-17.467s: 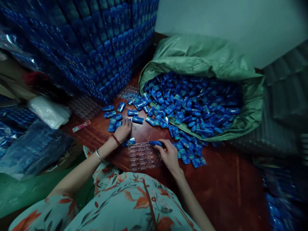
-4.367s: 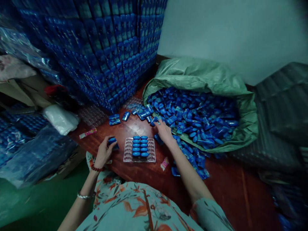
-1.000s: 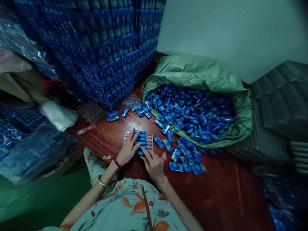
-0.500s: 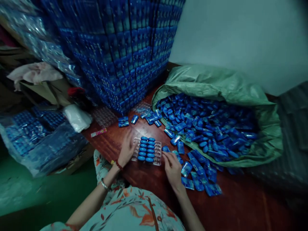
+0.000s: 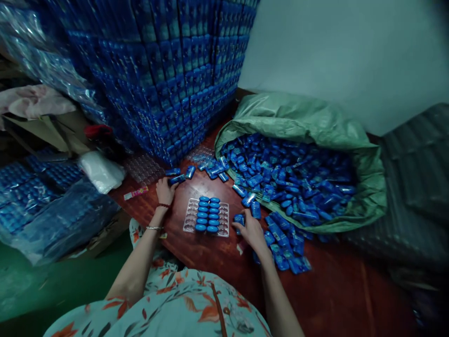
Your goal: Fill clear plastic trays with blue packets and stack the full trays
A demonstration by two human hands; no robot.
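My left hand (image 5: 165,192) is closed on a small blue packet (image 5: 177,179) near the table's left edge. A second blue packet (image 5: 172,172) lies just behind that one. My right hand (image 5: 251,230) pinches another blue packet (image 5: 239,219) to the right of the tray. Between my hands a clear plastic tray (image 5: 190,218) lies flat on the table, touched by neither. Two columns of glossy blue oval pieces (image 5: 202,215) fill its middle, while the cavities along both sides hold nothing.
A green sack (image 5: 298,112) spills blue packets onto the red-brown table (image 5: 336,290). More packets (image 5: 280,238) are heaped beside my right hand. A tall stack of blue packs (image 5: 164,84) rises behind. Clear empty trays (image 5: 142,168) and a pink strip (image 5: 136,193) lie at left.
My left hand has left the tray, moved back and left, and taken hold of a blue packet. My right hand now holds a packet beside the tray. The view has shifted slightly.
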